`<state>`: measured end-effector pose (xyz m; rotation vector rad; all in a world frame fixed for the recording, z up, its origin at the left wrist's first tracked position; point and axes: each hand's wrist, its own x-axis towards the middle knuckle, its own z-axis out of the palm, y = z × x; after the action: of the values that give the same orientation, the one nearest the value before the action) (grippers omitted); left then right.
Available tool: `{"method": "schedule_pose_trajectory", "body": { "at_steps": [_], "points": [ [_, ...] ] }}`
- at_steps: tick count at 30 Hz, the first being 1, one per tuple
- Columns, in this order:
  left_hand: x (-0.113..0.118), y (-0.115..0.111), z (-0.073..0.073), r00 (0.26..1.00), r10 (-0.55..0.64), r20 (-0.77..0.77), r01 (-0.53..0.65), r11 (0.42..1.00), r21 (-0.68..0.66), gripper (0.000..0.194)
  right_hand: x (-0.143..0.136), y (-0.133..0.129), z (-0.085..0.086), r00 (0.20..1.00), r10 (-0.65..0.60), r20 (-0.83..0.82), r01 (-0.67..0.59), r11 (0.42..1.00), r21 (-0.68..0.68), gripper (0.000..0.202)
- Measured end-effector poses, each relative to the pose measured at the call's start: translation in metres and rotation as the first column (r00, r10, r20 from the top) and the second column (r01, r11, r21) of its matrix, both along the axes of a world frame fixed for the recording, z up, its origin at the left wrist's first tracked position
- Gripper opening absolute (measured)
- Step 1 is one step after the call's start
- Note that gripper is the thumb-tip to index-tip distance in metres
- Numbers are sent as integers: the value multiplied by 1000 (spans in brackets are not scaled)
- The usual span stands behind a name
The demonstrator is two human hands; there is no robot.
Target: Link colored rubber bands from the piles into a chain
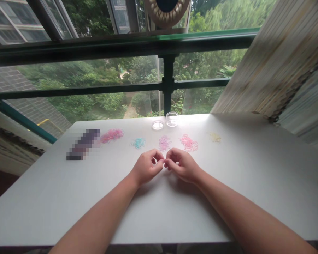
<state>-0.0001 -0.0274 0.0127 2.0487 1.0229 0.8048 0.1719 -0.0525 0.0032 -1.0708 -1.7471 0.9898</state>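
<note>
My left hand (148, 166) and my right hand (183, 165) meet over the middle of the white table (137, 225). Thumb and forefinger are pinched together on each, and the tips almost touch. Whatever lies between the fingertips is too small to make out. Just beyond my fingers is a little pile of purple loops (164, 142), which look like small rubber bands. Pink-red loops (188, 143) lie to its right and turquoise loops (138, 143) to its left. Farther out are pale yellow loops (215, 137) on the right and a larger mixed pink pile (112, 135) on the left.
Near the window edge stands a clear round container (172, 120), with a clear round lid (157, 125) beside it. A blurred-out dark oblong thing (83, 144) lies at the left. Green railing (168, 76) and window run behind the table; a striped curtain (249, 67) hangs at the right.
</note>
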Motion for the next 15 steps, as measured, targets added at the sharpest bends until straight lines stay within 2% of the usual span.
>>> {"method": "schedule_pose_trajectory", "body": {
  "at_steps": [8, 15],
  "points": [
    [-1, 2, -8, 989, 24, 147, -14, 998, -66, 16, 2, 1, 0, 993, 38, -107, -51, 991, -122, 4],
    [-4, 4, -10, 983, 23, 182, -4, 995, -103, 21, 3, 3, -2, 992, 48, -119, -63, 990, -126, 3]
  ]
}}
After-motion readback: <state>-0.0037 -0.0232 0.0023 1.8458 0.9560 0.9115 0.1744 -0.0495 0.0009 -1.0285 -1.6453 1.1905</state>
